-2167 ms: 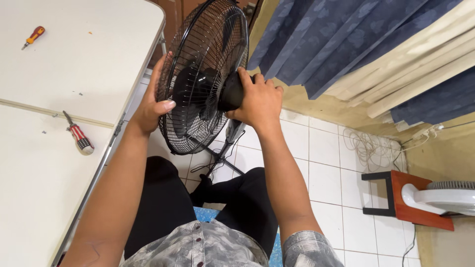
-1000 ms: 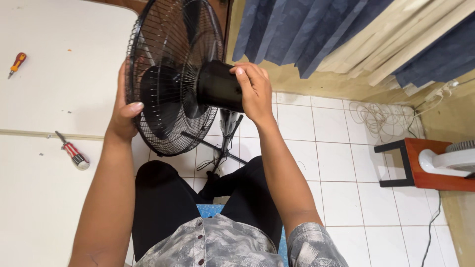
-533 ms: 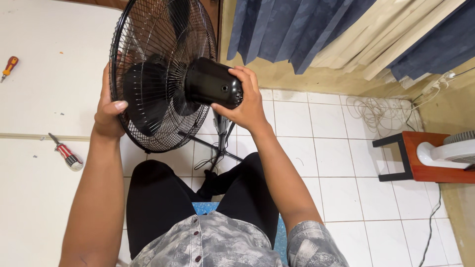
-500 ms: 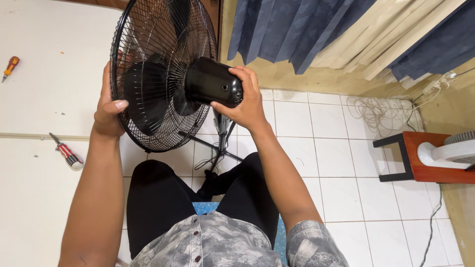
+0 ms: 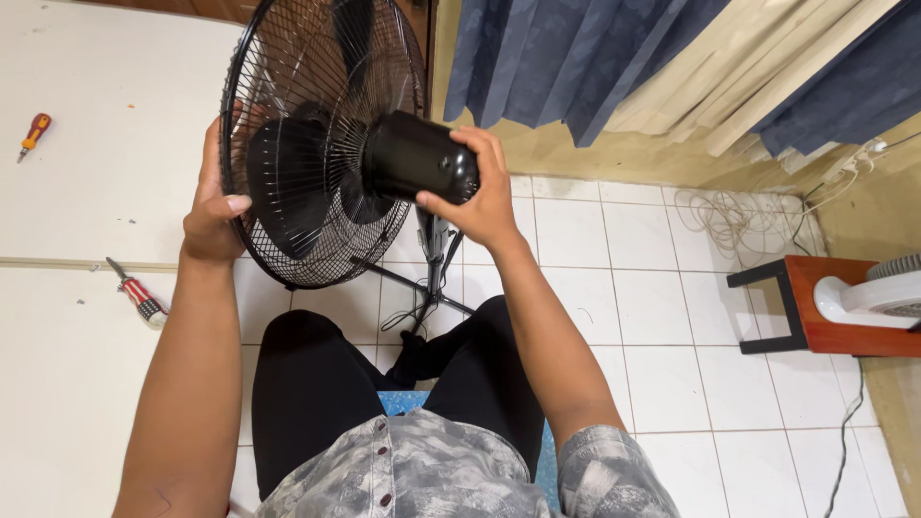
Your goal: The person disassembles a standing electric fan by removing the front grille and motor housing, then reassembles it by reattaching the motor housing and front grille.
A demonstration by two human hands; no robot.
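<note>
Over a white tiled floor, the left hand grips the fan cage rim, while the right hand clasps the motor housing.

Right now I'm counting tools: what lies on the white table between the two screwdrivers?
In the head view, nothing: the table is bare between the small orange-handled screwdriver and the red-and-black-handled screwdriver, save a seam crossing it.
</note>
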